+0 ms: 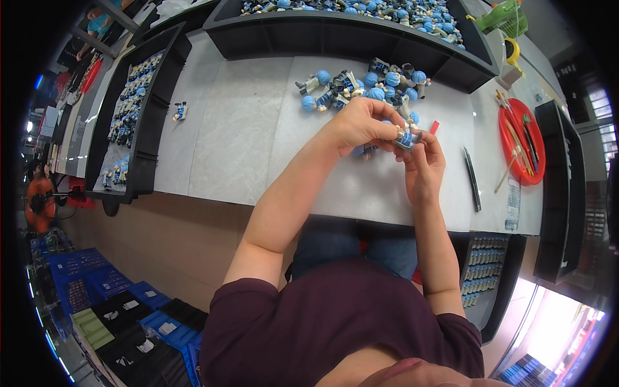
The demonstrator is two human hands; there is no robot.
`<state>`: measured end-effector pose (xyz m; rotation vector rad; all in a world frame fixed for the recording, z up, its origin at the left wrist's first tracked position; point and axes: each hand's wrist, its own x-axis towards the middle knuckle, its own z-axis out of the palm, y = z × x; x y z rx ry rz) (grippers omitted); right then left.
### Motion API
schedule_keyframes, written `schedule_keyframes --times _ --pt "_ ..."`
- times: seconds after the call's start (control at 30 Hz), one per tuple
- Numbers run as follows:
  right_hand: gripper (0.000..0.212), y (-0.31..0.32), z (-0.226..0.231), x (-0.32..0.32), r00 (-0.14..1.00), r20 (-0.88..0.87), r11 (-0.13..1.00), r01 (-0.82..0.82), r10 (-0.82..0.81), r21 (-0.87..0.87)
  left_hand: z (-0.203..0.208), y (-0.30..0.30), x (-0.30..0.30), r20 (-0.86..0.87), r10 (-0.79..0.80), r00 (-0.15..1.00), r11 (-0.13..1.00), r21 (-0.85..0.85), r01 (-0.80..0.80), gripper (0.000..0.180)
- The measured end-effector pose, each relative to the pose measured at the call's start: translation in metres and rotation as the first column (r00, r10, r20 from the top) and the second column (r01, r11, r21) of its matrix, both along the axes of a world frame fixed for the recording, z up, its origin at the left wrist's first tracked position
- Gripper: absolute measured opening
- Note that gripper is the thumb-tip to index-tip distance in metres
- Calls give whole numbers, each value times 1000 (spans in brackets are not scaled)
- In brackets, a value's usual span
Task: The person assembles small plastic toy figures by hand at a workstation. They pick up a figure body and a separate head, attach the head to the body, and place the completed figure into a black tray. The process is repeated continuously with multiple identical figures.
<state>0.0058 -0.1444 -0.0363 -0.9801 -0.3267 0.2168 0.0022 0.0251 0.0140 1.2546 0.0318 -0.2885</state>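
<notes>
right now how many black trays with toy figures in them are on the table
3. One long tray spans the far edge, packed with blue-headed figures; one tray lies at the left end with rows of figures; one tray sits low on the right, partly hidden below the tabletop.

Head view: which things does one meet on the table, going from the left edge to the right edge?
Black tray of small figures → single small figure → pile of blue-headed figures → hands holding one figure → black tweezers → red round tray with sticks.

Short-sleeved maroon shirt, bare forearms, what looks like blue jeans below; both hands bare, no gloves
</notes>
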Motion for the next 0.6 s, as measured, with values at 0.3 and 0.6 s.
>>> schedule_keyframes --times 0.3,0.6 --pt "31 0 -1 -3 988 149 998 34 -26 -58 -4 10 2 93 -95 991 994 -49 100 21" --pt "37 2 4 -3 978 101 977 194 -185 -91 -3 -3 -1 313 -55 948 998 -12 62 49"
